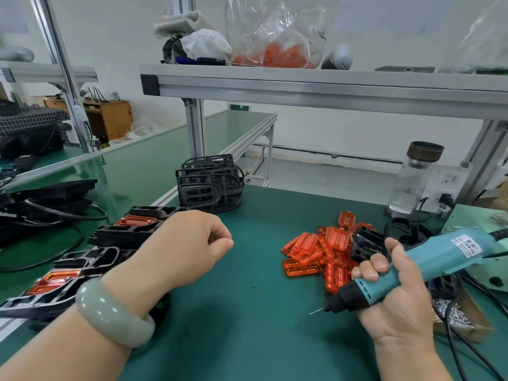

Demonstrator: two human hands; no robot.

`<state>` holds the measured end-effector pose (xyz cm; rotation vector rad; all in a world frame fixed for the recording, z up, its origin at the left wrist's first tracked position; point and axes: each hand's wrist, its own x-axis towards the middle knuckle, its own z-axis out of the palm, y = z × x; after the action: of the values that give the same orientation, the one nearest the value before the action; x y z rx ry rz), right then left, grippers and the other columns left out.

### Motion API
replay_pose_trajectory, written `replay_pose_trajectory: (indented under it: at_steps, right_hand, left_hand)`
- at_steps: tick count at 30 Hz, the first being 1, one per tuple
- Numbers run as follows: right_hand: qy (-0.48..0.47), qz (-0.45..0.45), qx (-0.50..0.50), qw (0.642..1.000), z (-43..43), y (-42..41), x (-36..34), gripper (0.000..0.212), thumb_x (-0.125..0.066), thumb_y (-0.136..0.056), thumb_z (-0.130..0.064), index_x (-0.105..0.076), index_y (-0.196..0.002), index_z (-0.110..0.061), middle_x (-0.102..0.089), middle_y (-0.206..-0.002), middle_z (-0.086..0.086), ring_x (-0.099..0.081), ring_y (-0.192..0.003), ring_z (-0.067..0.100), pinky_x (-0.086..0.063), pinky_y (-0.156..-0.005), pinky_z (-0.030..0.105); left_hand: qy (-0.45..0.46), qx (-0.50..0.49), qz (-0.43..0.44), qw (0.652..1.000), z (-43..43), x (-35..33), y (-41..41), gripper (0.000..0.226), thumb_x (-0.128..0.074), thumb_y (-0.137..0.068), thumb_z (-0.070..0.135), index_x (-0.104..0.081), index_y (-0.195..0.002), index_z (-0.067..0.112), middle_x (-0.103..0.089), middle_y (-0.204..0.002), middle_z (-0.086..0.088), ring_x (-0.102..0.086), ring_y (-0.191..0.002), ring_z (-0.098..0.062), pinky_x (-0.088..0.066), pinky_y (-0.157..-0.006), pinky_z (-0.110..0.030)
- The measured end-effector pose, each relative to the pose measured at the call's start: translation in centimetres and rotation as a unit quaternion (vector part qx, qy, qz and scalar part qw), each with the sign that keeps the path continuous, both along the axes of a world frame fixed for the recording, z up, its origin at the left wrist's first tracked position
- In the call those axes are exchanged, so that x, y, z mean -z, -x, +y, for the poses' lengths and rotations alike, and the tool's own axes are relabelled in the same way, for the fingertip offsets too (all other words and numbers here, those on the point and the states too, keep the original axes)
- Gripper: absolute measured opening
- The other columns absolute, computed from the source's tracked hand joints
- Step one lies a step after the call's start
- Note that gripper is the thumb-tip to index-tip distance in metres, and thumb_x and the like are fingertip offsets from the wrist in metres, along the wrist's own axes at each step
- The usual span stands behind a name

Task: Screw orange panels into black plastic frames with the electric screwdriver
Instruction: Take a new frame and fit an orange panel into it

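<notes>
The loose orange panels (316,251) lay heaped on the green table (247,312), right of centre. A small black frame (367,244) sat at the heap's right edge, touching the fingertips of the right hand (398,306); whether it was pinched there or merely resting on the pile could not be told from this angle. That hand was wrapped round the electric screwdriver (428,259), whose bit (316,311) pointed left and hung just above the mat, touching no screw.

The left hand (189,243) hovered over the middle of the table, fingers loosely curled, with nothing seen in it.

On the left, several fitted frames (132,229) lay in a row running towards the near edge, each showing an orange panel set into it, so part of the batch looked done. A stack of empty frames (210,185) stood at the far side, and with the sizeable heap of panels this suggested plenty of work was left. No frame lay under the bit, so the next piece was not yet set up.
</notes>
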<state>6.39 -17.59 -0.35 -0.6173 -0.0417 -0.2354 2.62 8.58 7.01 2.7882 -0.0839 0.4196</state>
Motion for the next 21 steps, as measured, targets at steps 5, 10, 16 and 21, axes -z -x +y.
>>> replay_pose_trajectory:
  at_steps: [5,10,16,21]
  right_hand:
    - [0.002,-0.003,-0.004,1.0,-0.1,0.0,0.1,0.009,-0.047,-0.094,-0.024,-0.054,-0.089,-0.026,-0.044,-0.054,-0.011,-0.043,-0.043,0.004,-0.045,-0.053,0.015]
    - [0.002,-0.007,-0.003,1.0,-0.1,-0.1,0.2,0.011,-0.045,-0.095,-0.024,-0.055,-0.089,-0.026,-0.045,-0.054,-0.01,-0.043,-0.043,0.004,-0.045,-0.053,0.015]
    - [0.0,-0.002,-0.002,1.0,-0.1,-0.1,0.4,0.014,-0.044,-0.096,-0.023,-0.055,-0.088,-0.026,-0.045,-0.054,-0.01,-0.043,-0.043,0.004,-0.045,-0.052,0.015]
    - [0.003,-0.002,0.003,1.0,-0.2,-0.3,0.4,0.006,-0.05,-0.088,-0.025,-0.056,-0.089,-0.025,-0.044,-0.054,-0.01,-0.042,-0.043,0.004,-0.045,-0.052,0.015]
  left_hand:
    - [0.0,0.016,0.027,0.999,-1.1,1.1,-0.6,0.009,-0.058,-0.086,0.037,-0.064,-0.08,0.033,-0.061,-0.072,0.018,-0.054,-0.07,0.003,-0.041,-0.066,-0.017]
    - [0.0,0.011,0.058,0.998,-1.5,2.2,-1.0,0.01,-0.057,-0.087,0.037,-0.062,-0.079,0.033,-0.059,-0.072,0.018,-0.054,-0.072,-0.001,-0.045,-0.07,-0.021]
    - [0.003,0.015,0.09,0.996,-2.3,3.5,-1.9,0.011,-0.056,-0.087,0.037,-0.061,-0.079,0.032,-0.056,-0.07,0.019,-0.053,-0.074,-0.003,-0.046,-0.071,-0.022]
    - [0.011,0.009,0.119,0.993,-3.2,4.5,-3.2,0.013,-0.056,-0.088,0.035,-0.066,-0.083,0.027,-0.06,-0.072,0.017,-0.057,-0.077,-0.007,-0.051,-0.075,-0.026]
